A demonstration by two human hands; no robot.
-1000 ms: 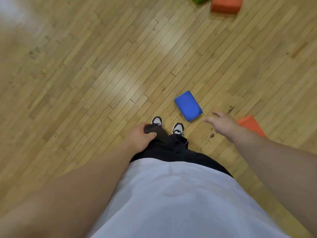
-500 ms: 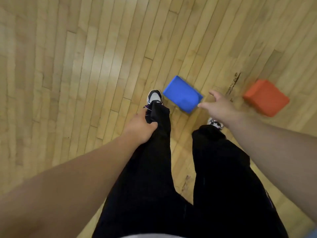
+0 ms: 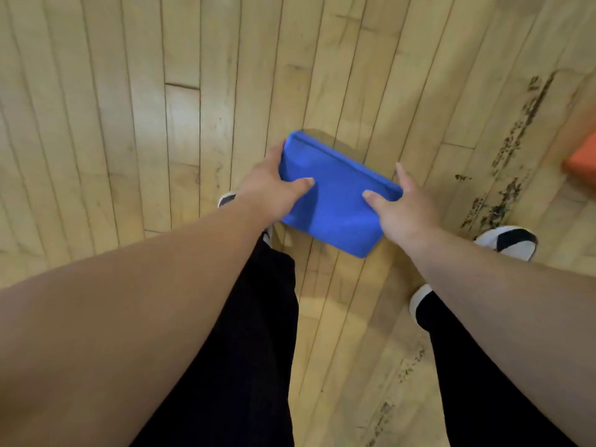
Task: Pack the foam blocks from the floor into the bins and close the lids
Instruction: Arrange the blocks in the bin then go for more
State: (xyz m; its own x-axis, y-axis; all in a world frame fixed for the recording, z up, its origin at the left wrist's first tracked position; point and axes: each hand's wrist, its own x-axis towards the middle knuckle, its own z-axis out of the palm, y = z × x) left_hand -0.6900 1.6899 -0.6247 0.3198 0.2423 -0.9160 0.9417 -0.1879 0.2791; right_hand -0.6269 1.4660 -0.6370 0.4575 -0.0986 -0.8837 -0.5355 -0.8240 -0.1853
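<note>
Hands on both ends of the blue foam block [image 3: 335, 201]: the left hand [image 3: 271, 185] wraps one short end, thumb flat across the smooth top face, and the right hand [image 3: 398, 214] clamps the opposite end the same way. It's a soft-edged rectangular slab, tilted, over the pale wood-strip floor [image 3: 129, 124] between the white-and-black shoes [image 3: 508, 245]. Whether it touches the boards, can't tell. A corner of an orange block [image 3: 582, 156] sits well off to the right, past dark scuff streaks [image 3: 516, 130].

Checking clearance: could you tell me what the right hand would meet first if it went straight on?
The blue foam block, which the right hand grips at its edge; past it, probably only wooden floor.
</note>
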